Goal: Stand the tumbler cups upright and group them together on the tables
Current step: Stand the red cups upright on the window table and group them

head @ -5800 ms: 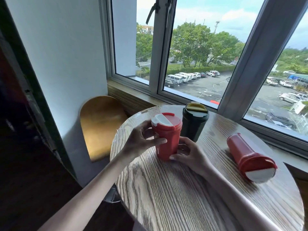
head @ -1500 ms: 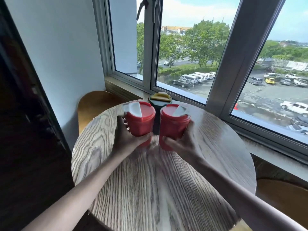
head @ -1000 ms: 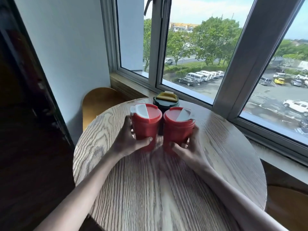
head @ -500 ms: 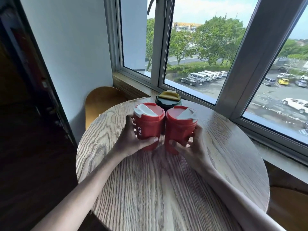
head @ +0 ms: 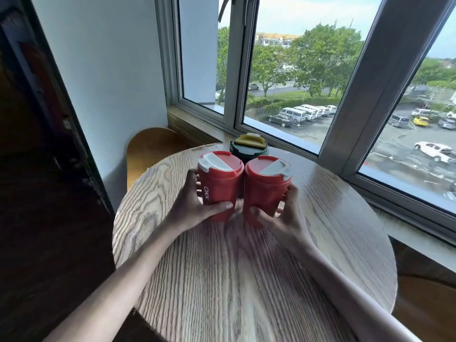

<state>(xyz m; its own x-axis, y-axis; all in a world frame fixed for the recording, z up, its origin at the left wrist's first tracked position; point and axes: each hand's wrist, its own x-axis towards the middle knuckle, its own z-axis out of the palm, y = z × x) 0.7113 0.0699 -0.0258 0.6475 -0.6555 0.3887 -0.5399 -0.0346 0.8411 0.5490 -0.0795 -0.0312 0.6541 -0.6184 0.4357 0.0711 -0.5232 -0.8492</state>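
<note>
Your left hand (head: 190,206) wraps the left red tumbler (head: 219,186), thumb across its near side and fingers (head: 197,183) curled round the far left, so the hand is closed on the cup. The tumbler stands upright on the round wooden surface (head: 345,230), white lid flap up, lettering showing on its side. Just beside it, with lids touching or nearly so, stands the right red tumbler (head: 266,188), also upright, held by your right hand (head: 283,218) with thumb at the near base and fingers round the right flank. Behind the pair, at the far edge, the dark green tumbler (head: 249,150) with a yellow flap stands upright, tucked close behind the gap between the two red ones.

By the look of it, the job on this surface is close to done: all three cups are upright and clustered. What seems left is to let go. Whether other tables need attention cannot be told from here.

Round about: a curved wooden chair back (head: 153,149) at far left, the window sill (head: 197,124) beyond, and another seat (head: 424,307) at near right. Nothing else lies on the surface to hinder you; the green cup sits near the far rim, so avoid nudging the group farther.
</note>
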